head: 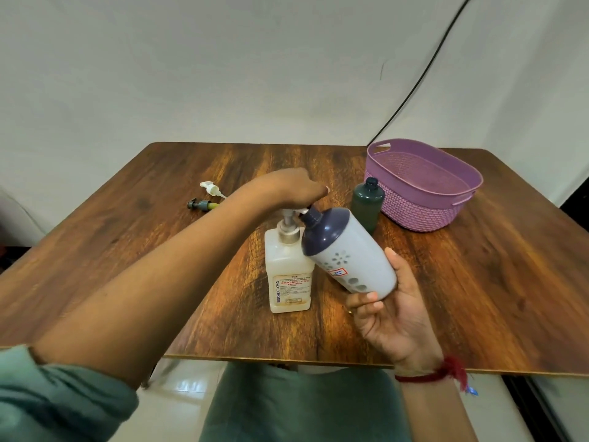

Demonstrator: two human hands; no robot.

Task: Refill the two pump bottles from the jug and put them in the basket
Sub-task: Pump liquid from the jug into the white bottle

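Observation:
A pale square jug with a printed label and a silver pump stands at the table's middle. My left hand lies over its pump head, fingers curled down around it. In my right hand I grip a white bottle with a dark blue shoulder by its base, tilted so that its open neck meets the pump's spout. A dark green bottle stands upright with its neck open, beside the purple basket. Two loose pump heads lie at the far left, a white pump head and a dark pump head.
The wooden table ends just in front of my lap. The basket sits at the back right, near the table's right edge. A black cable runs down the wall behind it.

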